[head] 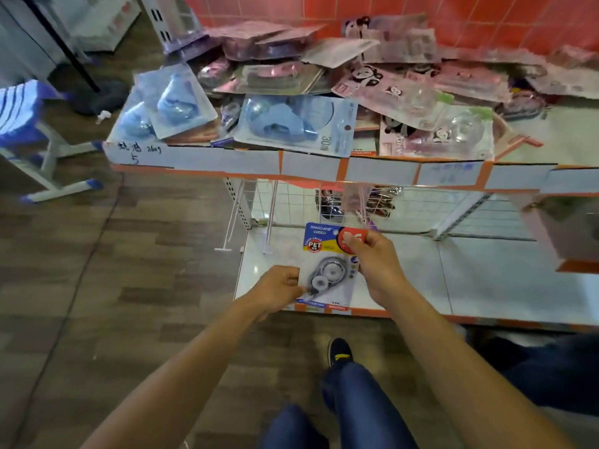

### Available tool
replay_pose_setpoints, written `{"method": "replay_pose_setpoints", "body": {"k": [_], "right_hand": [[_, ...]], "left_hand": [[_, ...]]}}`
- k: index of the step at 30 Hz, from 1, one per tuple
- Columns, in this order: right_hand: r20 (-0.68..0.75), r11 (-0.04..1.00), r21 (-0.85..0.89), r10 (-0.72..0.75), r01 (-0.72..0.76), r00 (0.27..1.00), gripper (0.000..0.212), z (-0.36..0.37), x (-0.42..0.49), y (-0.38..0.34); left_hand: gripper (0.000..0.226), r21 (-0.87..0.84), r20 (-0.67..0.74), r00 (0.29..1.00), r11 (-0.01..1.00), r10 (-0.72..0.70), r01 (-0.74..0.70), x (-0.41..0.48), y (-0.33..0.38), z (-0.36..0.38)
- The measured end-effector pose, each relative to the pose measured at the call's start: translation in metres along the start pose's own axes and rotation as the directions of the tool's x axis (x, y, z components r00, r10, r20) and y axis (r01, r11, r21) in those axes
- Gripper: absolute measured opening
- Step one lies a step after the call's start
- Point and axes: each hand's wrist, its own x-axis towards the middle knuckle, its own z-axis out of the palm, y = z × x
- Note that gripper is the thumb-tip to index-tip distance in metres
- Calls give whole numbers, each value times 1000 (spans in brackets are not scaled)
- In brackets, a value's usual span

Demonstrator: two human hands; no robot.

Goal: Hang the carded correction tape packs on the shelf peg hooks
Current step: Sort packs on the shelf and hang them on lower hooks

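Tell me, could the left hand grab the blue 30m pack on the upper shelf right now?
Probably not yet: the left hand grips the carded pack. Freed, the way to the blue 30m pack looks open.

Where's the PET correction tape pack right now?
The pack is mid-frame in the head view: left hand pinches its lower left edge, right hand grips its upper right, over the lower shelf, near the peg hooks.
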Motion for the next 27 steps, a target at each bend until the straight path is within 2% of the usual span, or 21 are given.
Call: {"method": "replay_pose_setpoints", "body": {"k": [5,10,16,20,27], "right_hand": [[15,999,-46,-23,24,1000,12,8,42,56],[60,993,-80,-87,92,994,12,15,81,113],[131,973,-116,-183,199,974,8,18,122,176],[129,958,-132,-237,253,963,7,20,147,209],[83,900,-22,-431,434,898,14,26,186,233]], "left_hand": [[7,113,-51,998,993,-41,47,47,-40,15],[15,192,-72,997,981,-17,31,98,-89,30],[20,228,-86,992,971,91,-70,157,-153,43],[21,253,-115,980,959,162,-129,190,-180,53],[18,253,-179,935,933,306,-257,234,-197,52]]}}
